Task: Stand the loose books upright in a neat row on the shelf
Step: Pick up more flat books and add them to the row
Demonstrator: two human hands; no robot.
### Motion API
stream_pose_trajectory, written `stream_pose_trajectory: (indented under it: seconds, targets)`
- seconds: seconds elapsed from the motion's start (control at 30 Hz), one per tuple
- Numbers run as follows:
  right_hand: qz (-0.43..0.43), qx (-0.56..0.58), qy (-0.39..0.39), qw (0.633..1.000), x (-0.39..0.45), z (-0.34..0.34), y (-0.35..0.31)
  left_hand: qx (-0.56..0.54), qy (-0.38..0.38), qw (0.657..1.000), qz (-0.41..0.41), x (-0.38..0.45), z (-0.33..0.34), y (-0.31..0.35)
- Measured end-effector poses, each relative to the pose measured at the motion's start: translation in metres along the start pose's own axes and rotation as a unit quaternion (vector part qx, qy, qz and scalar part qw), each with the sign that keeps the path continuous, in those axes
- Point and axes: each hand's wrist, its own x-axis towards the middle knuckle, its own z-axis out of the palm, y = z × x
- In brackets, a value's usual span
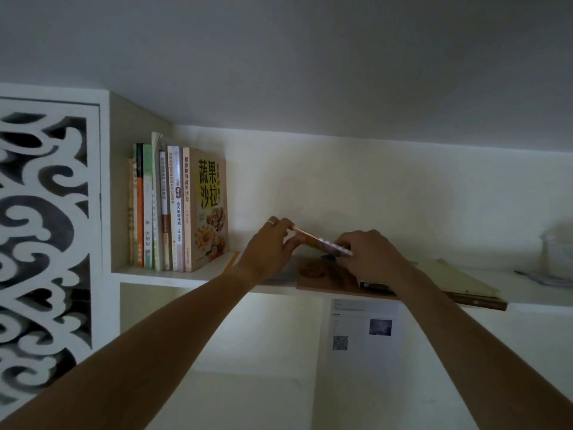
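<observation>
Nearest to the camera, two bare forearms reach up from the lower corners toward the white shelf [155, 276]. The left hand [268, 246] pinches the upper end of a thin book [321, 243] between thumb and fingers, and the right hand [369, 252] grips its lower end with curled fingers, so both hands hold this one book. The book is lifted and tilted, its left end higher, above the loose books that lie flat on the shelf board: a brown-covered book [322, 279] directly below it, and further right a pale flat book [459, 279] on a dark one [483, 304], with edges that stick out over the shelf front. Below the shelf, a sheet of paper with a QR code [362, 333] hangs on the panel. To the left, the row of upright books [164, 209] stands against the side wall, and its last book, the salad cookbook [209, 206], shows its cover to the free space. I think the step in hand is to turn the thin book upright and bring it to this row. To do it well, the person should probably rotate the spine toward the front, set the bottom edge down just beside the cookbook, then press it flat against that cover so that the row does not lean. Far right, a glass jar [558, 252] stands on the shelf; far left is a carved white screen [40, 243].
</observation>
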Motion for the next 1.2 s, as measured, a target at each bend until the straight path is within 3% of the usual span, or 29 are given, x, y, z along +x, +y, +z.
stream_pose_trajectory:
  seconds: [0.1,0.17,0.27,0.37,0.53,0.67,0.8,0.97,1.03,1.13,1.2]
  targets:
    - [0.023,0.027,0.089,0.995,0.007,0.017,-0.026,-0.082,-0.076,0.986,-0.12,-0.004,-0.011,0.009]
    - [0.01,0.069,0.138,0.988,0.01,0.024,-0.046,-0.273,-0.124,0.932,-0.203,-0.006,-0.018,0.02]
    - [-0.038,0.182,0.176,0.967,0.011,0.03,-0.082,-0.45,-0.087,0.849,-0.261,-0.008,-0.034,0.028]
    - [-0.101,0.281,0.131,0.945,0.016,0.042,-0.115,-0.467,-0.019,0.844,-0.264,-0.006,-0.053,0.018]
    - [-0.174,0.331,0.023,0.927,0.026,0.075,-0.149,-0.296,0.139,0.906,-0.27,-0.011,-0.081,-0.037]
    - [-0.157,0.359,0.028,0.92,0.034,0.086,-0.177,-0.129,0.154,0.959,-0.201,-0.015,-0.097,-0.05]
    - [-0.137,0.358,-0.032,0.923,0.048,0.093,-0.194,-0.031,0.162,0.981,-0.1,-0.008,-0.102,-0.043]
    - [-0.164,0.362,-0.103,0.912,0.052,0.098,-0.198,0.005,0.144,0.986,-0.081,-0.015,-0.108,-0.048]
    - [-0.172,0.349,-0.103,0.916,0.052,0.097,-0.198,0.089,0.133,0.984,-0.078,-0.021,-0.108,-0.05]
    - [-0.169,0.321,-0.1,0.927,0.06,0.099,-0.2,0.269,0.233,0.935,0.009,-0.023,-0.11,-0.067]
    - [-0.154,0.296,-0.108,0.936,0.066,0.1,-0.2,0.32,0.238,0.917,-0.002,-0.023,-0.112,-0.081]
